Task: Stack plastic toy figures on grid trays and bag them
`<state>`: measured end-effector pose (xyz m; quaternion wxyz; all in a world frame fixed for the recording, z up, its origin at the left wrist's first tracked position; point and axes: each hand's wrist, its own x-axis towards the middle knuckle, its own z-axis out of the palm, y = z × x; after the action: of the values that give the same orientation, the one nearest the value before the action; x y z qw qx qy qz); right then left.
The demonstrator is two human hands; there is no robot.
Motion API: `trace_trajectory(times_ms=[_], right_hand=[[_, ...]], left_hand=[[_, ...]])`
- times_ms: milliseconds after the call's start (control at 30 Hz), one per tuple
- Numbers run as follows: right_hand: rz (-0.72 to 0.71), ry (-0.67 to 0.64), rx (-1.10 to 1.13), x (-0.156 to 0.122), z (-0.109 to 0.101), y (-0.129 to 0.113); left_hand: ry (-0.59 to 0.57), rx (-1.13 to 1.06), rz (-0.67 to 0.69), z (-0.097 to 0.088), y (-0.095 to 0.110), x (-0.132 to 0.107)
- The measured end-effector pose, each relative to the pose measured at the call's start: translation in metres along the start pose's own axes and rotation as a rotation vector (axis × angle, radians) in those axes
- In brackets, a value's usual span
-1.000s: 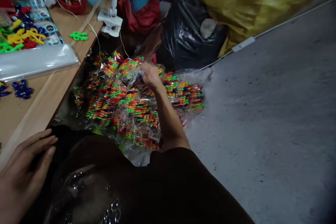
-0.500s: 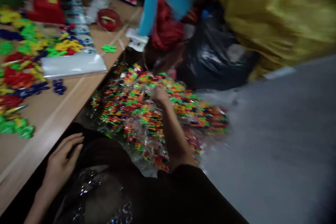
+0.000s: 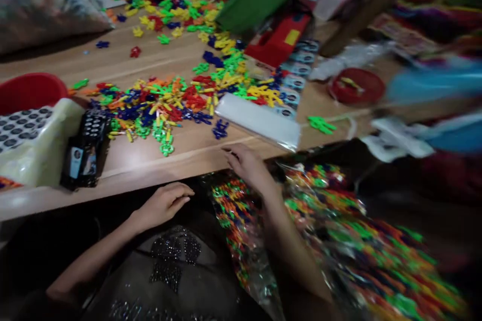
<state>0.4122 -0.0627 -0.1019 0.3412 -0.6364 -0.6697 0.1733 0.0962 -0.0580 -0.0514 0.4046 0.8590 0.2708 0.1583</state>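
My right hand (image 3: 246, 165) hovers by the table's front edge with loosely bent fingers and nothing visible in them. Just beyond it lie a dark blue plastic piece (image 3: 220, 129) and a flat stack of clear plastic bags (image 3: 258, 120). Held low over my lap, my left hand (image 3: 161, 204) is empty, its fingers stretched out. A pile of small coloured plastic pieces (image 3: 150, 103) in green, yellow, red, orange and blue spreads over the wooden table (image 3: 196, 153). Below the edge, under my right forearm, clear bags full of such pieces (image 3: 376, 256) are heaped, blurred by motion.
At the left stand a red basin (image 3: 33, 91) and a black packet (image 3: 85, 145). A red box (image 3: 278, 40), a strip of blue printed cards (image 3: 293, 83) and a round red dish (image 3: 357, 86) sit farther back. Blue fan blades (image 3: 440, 83) are at the right.
My right hand has come up from the bagged pieces to the table edge. The view has swung left, showing more of the table. My left hand stays low, near my lap.
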Motion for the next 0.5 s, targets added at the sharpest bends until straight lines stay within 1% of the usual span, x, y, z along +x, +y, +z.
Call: trace_trajectory(times_ms=[67, 167, 233, 333, 400, 433, 500], right_hand=[[-0.117, -0.081, 0.054, 0.03, 0.029, -0.023], [-0.27, -0.182, 0.123, 0.062, 0.069, -0.055], [-0.352, -0.217, 0.147, 0.08, 0.091, -0.074], [-0.456, -0.254, 0.165, 0.104, 0.116, -0.099], [-0.505, -0.3, 0.192, 0.121, 0.132, -0.118], [-0.517, -0.325, 0.212, 0.129, 0.141, -0.13], [-0.516, -0.368, 0.263, 0.143, 0.164, -0.159]], left_hand=[[0.102, 0.041, -0.075, -0.012, -0.007, -0.011], [0.327, 0.139, -0.24, -0.038, -0.028, -0.036], [0.513, 0.226, -0.356, -0.06, -0.046, -0.056], [0.772, 0.363, -0.509, -0.097, -0.077, -0.084], [0.885, 0.454, -0.596, -0.117, -0.096, -0.099], [0.922, 0.516, -0.64, -0.125, -0.104, -0.105], [0.969, 0.63, -0.695, -0.13, -0.117, -0.113]])
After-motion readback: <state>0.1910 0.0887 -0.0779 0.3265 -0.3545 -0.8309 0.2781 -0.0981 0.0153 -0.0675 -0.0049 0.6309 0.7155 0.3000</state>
